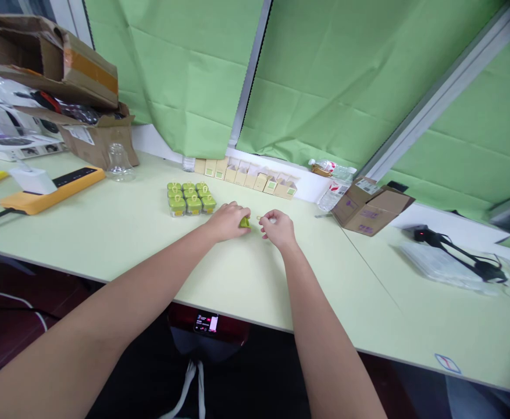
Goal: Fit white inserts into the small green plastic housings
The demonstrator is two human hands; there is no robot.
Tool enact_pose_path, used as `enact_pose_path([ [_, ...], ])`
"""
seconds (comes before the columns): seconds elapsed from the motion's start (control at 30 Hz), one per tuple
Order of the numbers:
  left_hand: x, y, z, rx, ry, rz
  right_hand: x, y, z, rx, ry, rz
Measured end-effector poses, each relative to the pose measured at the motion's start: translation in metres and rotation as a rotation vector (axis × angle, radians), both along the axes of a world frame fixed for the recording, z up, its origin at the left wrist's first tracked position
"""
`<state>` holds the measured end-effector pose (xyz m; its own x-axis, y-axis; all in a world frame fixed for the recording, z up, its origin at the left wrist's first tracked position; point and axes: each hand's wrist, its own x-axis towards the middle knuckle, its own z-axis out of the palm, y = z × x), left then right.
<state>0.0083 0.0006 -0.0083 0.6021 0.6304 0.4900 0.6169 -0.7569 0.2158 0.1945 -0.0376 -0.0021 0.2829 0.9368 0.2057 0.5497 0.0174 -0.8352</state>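
Note:
My left hand is closed around a small green lid, mostly covered by the fingers; whether a container is under it I cannot tell. Just to its right, my right hand pinches a tiny pale-yellow loop between thumb and fingertips. The loop and the lid are apart. Left of my hands stand several small clear containers with green lids, grouped in rows, each lid bearing a pale loop.
Small cardboard boxes line the wall. An orange power strip and glass-like dome lie left, below stacked cartons. Rightward are plastic bottles, an open carton and a black strap. A phone sits below the table edge.

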Motion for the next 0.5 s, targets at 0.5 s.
enact_pose_path([
  [0.5, 0.0010, 0.0017, -0.0022, -0.002, 0.048, -0.043, 0.0000, -0.0024, 0.0002, -0.026, -0.129, -0.002],
])
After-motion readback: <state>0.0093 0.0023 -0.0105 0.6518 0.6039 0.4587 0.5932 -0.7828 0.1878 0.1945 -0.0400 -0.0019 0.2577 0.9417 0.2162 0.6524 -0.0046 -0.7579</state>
